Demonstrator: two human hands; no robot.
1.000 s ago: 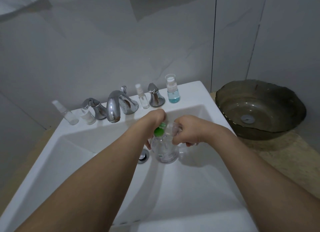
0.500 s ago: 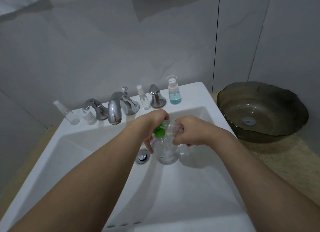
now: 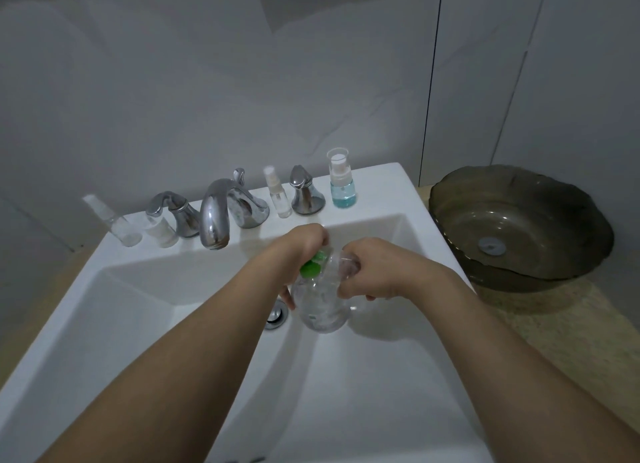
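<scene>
**A:** Where is the clear round plastic bottle (image 3: 323, 310)?

**B:** It's held over the basin of the white rectangular ceramic sink (image 3: 138, 289), just at 3 o'clock of the chrome drain plug (image 3: 276, 315). Both hands meet on its upper end.

**A:** How does its long axis run?

**B:** Roughly 6 to 12 o'clock. The wide base points at 6, towards the person, and the green round cap (image 3: 311, 269) sits at the far end, leaning a little towards 11.

**A:** And the grips?

**B:** The left hand (image 3: 304, 246) comes in from 7 o'clock and curls over the green round cap, with its fingertips down the bottle's 9 o'clock side. The right hand (image 3: 377, 268) comes in from 4 o'clock and wraps its fingers round the clear shoulder beside the cap. I can't tell whether that clear part is the bottle's neck or a separate piece.

**A:** So which hand turns the cap?

**B:** The left, I'd judge, because it's the one on the cap. The right would steady the body, and the twist would go about that 6-to-12 line.
</scene>
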